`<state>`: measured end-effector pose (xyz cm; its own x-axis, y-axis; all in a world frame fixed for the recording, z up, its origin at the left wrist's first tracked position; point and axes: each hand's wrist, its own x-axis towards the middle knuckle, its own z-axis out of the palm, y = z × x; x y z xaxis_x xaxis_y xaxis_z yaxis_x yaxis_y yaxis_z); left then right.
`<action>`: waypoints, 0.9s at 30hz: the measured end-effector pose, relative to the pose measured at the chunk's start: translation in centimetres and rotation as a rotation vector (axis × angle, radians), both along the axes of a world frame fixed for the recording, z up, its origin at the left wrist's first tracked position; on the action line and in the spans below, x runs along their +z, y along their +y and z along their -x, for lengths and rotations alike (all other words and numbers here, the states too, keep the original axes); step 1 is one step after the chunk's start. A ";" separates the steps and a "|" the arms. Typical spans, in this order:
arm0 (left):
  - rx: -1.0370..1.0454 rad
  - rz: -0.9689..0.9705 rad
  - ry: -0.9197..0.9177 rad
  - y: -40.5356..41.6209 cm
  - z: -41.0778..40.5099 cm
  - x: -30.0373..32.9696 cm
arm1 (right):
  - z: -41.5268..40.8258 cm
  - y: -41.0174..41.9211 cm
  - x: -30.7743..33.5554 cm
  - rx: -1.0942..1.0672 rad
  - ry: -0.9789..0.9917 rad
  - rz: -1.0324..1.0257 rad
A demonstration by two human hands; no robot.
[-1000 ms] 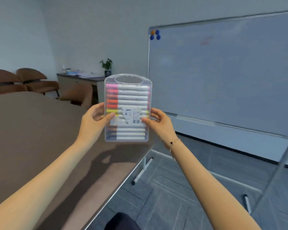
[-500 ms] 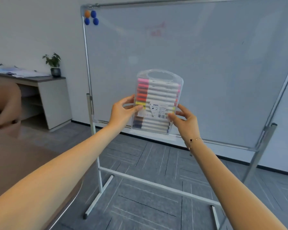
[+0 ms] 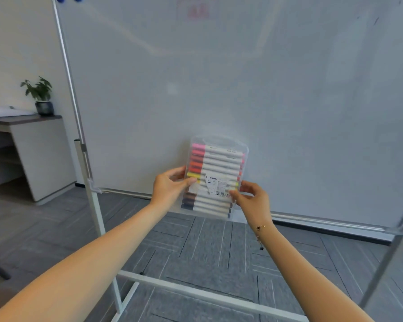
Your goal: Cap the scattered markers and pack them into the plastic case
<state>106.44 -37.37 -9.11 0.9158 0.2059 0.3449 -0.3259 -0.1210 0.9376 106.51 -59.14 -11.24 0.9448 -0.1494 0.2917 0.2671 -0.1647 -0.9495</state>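
A clear plastic case (image 3: 215, 159) with a carry handle on top is held upright in front of the whiteboard. It is shut and filled with several capped markers (image 3: 219, 167) lying in rows, caps pink, orange, yellow, brown and dark. A white label with a barcode sits on its front. My left hand (image 3: 170, 184) grips the case's left edge, thumb on the front. My right hand (image 3: 251, 201) pinches its right edge, with a bracelet at the wrist.
A large whiteboard (image 3: 242, 89) on a metal stand (image 3: 96, 205) fills the view, its tray ledge just behind the case. A grey side cabinet (image 3: 40, 154) with a potted plant (image 3: 41, 96) stands at the left. Grey carpet tiles cover the floor.
The view has turned away from the brown table toward the whiteboard and moved closer. Both hands have carried the case lower, down near the board's tray ledge, keeping the same grip.
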 end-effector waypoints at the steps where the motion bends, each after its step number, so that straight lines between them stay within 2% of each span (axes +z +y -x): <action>1: -0.004 0.001 0.007 -0.1 -0.2 -0.5 | -0.1 -0.1 -0.5 0.000 0.007 -0.007; 22: -0.034 -0.017 -0.021 0.2 -0.7 -2.7 | -1.0 0.8 -1.4 -0.016 0.008 0.071; 27: 0.014 -0.059 0.027 -0.2 -0.8 -2.0 | -0.6 0.7 -1.0 -0.018 0.049 0.102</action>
